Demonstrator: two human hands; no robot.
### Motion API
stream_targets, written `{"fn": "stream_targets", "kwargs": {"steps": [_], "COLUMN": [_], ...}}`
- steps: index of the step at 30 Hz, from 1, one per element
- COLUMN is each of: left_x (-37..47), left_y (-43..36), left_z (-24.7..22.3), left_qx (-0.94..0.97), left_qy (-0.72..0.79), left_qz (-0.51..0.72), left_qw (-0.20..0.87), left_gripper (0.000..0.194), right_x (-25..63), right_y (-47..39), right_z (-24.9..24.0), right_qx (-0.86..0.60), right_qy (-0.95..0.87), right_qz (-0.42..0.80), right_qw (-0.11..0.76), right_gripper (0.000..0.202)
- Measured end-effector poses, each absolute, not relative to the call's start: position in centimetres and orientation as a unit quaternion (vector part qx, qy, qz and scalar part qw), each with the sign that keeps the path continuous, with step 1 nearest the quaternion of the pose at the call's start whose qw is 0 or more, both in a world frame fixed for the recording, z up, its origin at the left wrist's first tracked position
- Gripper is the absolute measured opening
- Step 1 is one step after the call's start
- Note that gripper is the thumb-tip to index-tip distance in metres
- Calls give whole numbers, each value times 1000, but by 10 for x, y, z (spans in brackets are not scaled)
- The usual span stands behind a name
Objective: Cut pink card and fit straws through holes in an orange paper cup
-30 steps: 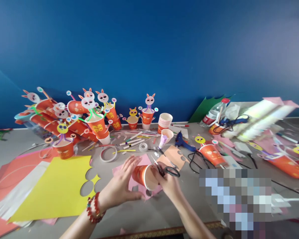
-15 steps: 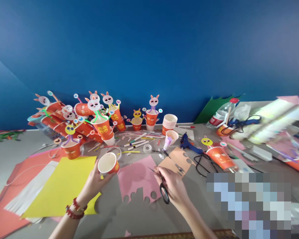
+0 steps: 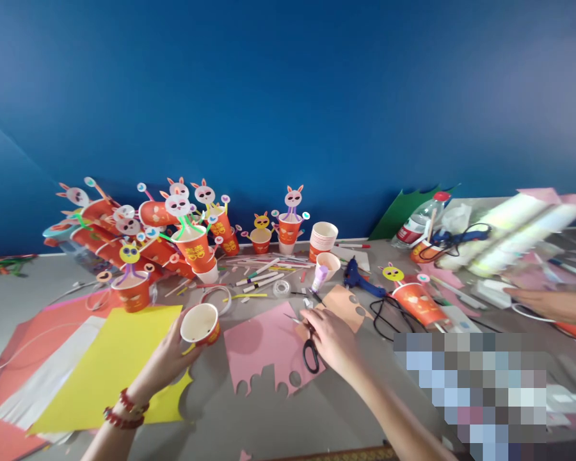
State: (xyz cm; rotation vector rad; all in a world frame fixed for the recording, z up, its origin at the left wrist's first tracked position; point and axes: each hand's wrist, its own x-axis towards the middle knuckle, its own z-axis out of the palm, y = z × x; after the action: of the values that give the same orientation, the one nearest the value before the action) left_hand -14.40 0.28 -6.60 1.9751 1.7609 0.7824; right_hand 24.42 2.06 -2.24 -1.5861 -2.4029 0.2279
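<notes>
My left hand (image 3: 168, 352) is wrapped round an orange paper cup (image 3: 200, 323), its white inside facing up with small dark specks in it. A thin yellow strip shows by the fingers. My right hand (image 3: 330, 338) grips black-handled scissors (image 3: 311, 356) near their pivot, low over a pink paper sheet (image 3: 249, 342) with round cut-outs. The points face left; how firm the hold is stays partly hidden under the fingers. Yellow paper (image 3: 110, 371) lies beneath my left wrist. Past my right fingers is a peach sheet (image 3: 344, 306) with holes cut in it.
Decorated rabbit cups (image 3: 192, 246) crowd the back left. Behind my hands are a cup stack (image 3: 323, 238), markers (image 3: 264, 282), a tape roll (image 3: 281, 288) and a blue glue gun (image 3: 362, 280) with its cord. Another person's hand (image 3: 552, 304) reaches in at right, past an orange cup (image 3: 417, 304).
My right hand has lowered slightly, bringing the scissors down toward the pink paper. My left hand with the cup has shifted slightly left and down. Another person's hand has entered at right.
</notes>
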Motion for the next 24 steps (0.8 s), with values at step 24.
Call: {"fn": "stream_targets", "kwargs": {"steps": [24], "left_x": [-33], "left_y": [-29], "left_z": [0], "left_qx": [903], "left_qy": [391], "left_qz": [178], "left_qw": [-15], "left_gripper": [42], "right_x": [240], "right_y": [5], "right_z": [-22], "right_qx": [-556], "right_qy": [-817], "right_qz": [65], "right_qw": [137], "right_gripper": [17]}}
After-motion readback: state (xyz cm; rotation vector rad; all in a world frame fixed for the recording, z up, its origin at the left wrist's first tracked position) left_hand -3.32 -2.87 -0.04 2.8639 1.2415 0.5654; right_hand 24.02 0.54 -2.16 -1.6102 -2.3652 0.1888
